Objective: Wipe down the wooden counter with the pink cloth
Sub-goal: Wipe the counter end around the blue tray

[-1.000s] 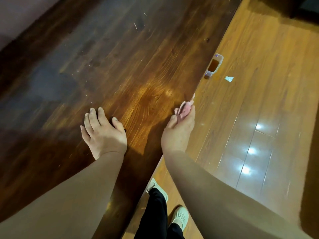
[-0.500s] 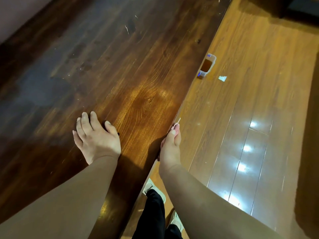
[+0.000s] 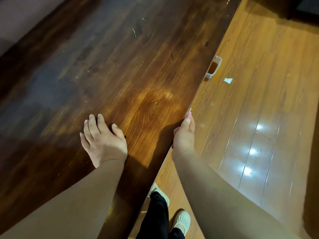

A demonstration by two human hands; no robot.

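Pink cloth [image 3: 188,115] at counter [image 3: 138,80] edge

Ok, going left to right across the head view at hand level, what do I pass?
Dark wooden counter → left hand flat on it → lit patch of counter → right hand at the counter edge, gripping the pink cloth → glossy plank floor.

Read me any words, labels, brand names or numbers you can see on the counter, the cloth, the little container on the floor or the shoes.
None can be read.
wooden counter: no text.
pink cloth: only a sliver shows, no print.
small plastic container: a blue mark, too small to read.
white scrap: blank or too small to tell.
shoes: no legible brand.
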